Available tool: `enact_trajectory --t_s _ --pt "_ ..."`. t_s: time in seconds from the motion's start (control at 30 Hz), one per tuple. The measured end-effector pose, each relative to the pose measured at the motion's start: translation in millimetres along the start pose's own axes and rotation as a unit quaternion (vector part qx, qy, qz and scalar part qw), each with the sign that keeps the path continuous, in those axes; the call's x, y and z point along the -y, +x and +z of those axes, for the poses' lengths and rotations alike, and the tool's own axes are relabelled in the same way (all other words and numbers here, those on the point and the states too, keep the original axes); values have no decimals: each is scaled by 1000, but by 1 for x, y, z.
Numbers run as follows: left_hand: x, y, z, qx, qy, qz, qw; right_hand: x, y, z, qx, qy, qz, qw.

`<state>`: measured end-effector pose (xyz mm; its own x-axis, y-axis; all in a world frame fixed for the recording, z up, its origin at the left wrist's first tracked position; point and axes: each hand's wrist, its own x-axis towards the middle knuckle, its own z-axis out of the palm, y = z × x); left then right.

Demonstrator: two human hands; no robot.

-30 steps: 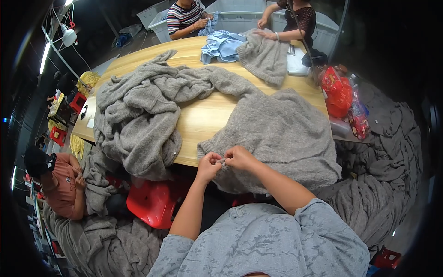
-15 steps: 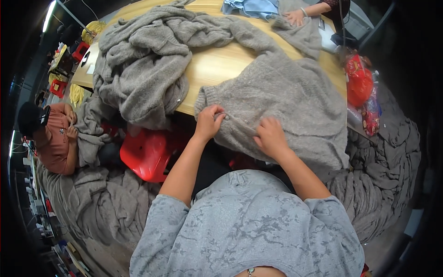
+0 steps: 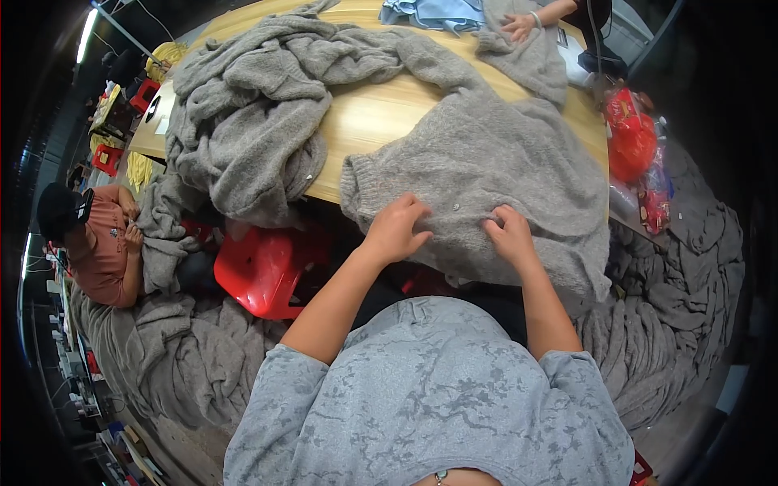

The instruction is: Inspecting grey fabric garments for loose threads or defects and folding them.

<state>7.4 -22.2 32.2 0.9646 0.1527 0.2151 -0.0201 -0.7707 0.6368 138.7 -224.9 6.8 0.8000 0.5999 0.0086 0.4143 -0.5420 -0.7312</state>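
A fuzzy grey knit garment [image 3: 519,154] is spread over the near edge of the table, its ribbed band [image 3: 356,182] toward the left. My left hand [image 3: 395,230] rests on its near part, thumb and fingers apart. To the right, my right hand [image 3: 510,235] has its fingers bent in against the knit, with the fabric at the fingertips. Between the hands a small shiny button-like piece [image 3: 456,207] shows on the cloth. Part of the garment hangs over the table edge toward my lap.
Grey knitwear [image 3: 251,113] is heaped on the wooden table [image 3: 369,113]; more lies around me. A red stool [image 3: 263,271] stands left, near a seated person [image 3: 105,243]. Across the table lie another person's hand [image 3: 519,26] and blue cloth [image 3: 433,14]. Red bags [image 3: 630,138] are at right.
My left hand has let go of the garment's edge by the button and moved right. My right hand has shifted right; the button-like piece now shows between the hands.
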Motion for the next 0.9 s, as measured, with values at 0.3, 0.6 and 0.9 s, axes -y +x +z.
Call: enact_trajectory --t_s 0.3,0.6,0.9 --pt "25 15 23 -17 -14 10 1000 -13 3 6 -64 4 -41 997" --pt "35 84 47 -11 -70 -17 997 -53 75 -22 -139 -37 -96 985" --pt "41 72 42 -15 -213 -108 971 16 28 -10 -177 -163 -144 960"
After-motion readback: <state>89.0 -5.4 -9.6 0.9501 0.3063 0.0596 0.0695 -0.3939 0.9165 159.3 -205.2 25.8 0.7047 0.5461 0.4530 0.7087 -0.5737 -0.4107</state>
